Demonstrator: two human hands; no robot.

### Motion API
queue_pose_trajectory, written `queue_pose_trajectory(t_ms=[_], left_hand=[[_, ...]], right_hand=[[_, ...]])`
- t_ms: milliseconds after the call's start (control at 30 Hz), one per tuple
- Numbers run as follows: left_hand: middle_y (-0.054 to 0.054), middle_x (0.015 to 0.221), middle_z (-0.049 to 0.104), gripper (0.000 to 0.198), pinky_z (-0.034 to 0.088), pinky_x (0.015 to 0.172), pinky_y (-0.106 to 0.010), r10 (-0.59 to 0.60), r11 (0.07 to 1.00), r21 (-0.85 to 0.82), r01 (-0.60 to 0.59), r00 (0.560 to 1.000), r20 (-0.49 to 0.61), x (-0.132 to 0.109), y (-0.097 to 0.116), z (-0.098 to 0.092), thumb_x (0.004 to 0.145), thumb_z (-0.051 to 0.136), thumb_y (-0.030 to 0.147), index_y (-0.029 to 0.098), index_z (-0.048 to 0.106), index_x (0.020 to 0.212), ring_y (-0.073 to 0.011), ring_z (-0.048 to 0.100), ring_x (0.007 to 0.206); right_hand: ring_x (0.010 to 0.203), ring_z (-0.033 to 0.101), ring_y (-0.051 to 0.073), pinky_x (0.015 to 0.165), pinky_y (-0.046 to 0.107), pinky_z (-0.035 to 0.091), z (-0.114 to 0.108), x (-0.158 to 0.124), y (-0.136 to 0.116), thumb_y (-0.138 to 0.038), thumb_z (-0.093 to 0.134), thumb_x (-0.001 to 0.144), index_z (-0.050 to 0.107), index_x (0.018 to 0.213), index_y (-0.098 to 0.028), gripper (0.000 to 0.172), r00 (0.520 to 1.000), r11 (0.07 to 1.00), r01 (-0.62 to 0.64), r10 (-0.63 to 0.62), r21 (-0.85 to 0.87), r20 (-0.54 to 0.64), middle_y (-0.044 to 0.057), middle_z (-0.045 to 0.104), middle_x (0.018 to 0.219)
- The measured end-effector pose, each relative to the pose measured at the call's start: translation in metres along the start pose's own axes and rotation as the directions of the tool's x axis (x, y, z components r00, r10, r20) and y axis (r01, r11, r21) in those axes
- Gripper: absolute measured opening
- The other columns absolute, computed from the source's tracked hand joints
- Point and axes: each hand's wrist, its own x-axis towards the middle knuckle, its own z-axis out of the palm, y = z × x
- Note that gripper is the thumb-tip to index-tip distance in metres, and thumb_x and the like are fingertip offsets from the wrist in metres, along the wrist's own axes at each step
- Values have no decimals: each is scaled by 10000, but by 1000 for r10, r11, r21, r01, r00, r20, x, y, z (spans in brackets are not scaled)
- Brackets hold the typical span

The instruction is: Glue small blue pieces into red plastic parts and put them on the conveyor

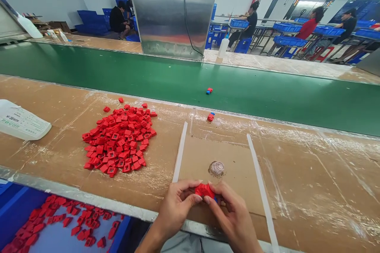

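Note:
Both hands meet near the front edge of the cardboard-covered bench. My left hand [178,201] and my right hand [230,211] pinch a small red plastic part [204,190] between fingers and thumbs; a bit of blue shows under it. Just beyond them a small clear round cap [217,168] sits in a glue stain on a brown cardboard pad [237,158]. To the left lies a heap of red plastic parts [118,138].
A green conveyor belt [148,75] runs behind the bench, carrying one red-and-blue piece [209,90]; another [210,116] lies at the bench's far edge. A blue bin [18,209] of red parts sits at lower left. A white bag [20,120] lies left. Other people work in the background.

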Motion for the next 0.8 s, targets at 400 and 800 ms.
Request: queue_pose_trajectory(t_ms=[400, 800], left_hand=[[-105, 1036, 727, 465, 540, 757, -301, 35, 957, 281, -68, 992, 121, 1, 6, 5, 755, 799, 358, 191, 688, 1175, -226, 673, 841], [4, 611, 498, 338, 297, 573, -282, 214, 646, 698, -309, 951, 223, 2, -7, 7, 867, 539, 449, 199, 501, 643, -164, 472, 598]], right_hand=[[913, 662, 214, 774, 290, 566, -3, -10, 14, -162, 565, 974, 616, 1126, -241, 180, 935, 947, 278, -304, -159, -180, 76, 648, 1009], [761, 665, 209, 633, 288, 560, 13, -12, 32, -130, 509, 976, 609, 1109, -228, 192, 866, 879, 436, -468, -191, -177, 82, 666, 885]])
